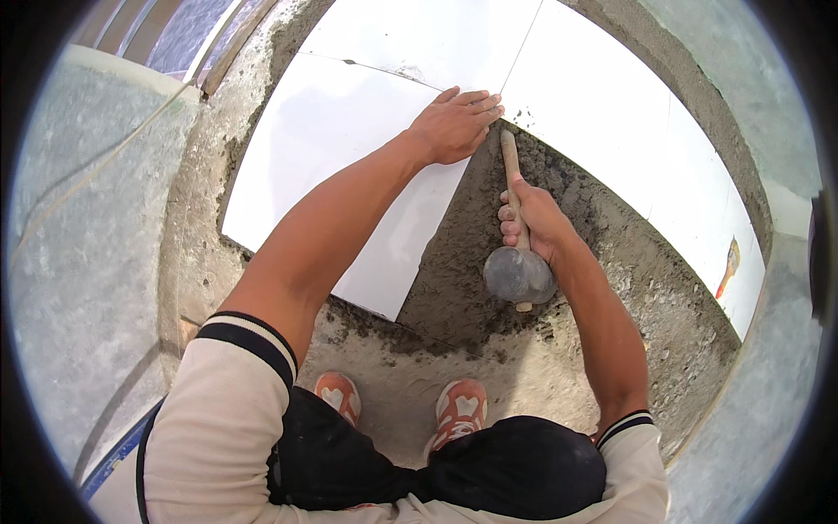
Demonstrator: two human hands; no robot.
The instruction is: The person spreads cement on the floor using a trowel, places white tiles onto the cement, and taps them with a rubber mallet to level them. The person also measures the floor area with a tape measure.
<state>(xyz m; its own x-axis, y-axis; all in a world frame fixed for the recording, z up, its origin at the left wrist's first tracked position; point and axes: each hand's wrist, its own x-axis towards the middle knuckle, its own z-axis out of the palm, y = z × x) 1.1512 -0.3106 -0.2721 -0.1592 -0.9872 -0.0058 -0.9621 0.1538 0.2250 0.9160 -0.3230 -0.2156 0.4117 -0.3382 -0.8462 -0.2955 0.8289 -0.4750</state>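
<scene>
The hands are apart: the left hand point(456, 127) lies flat, fingers extended, at the corner of a plain white tile point(349, 162), while the right hand point(539, 220) is clamped round the handle of a dark-headed mallet point(515, 274) over grey mortar point(458, 262). Pale patches mark the orange shoes point(460, 407) below; dark stripes band the cream sleeves point(223, 397).

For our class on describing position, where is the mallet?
In the head view, the mallet is right of centre, in the right hand, over grey mortar.
</scene>
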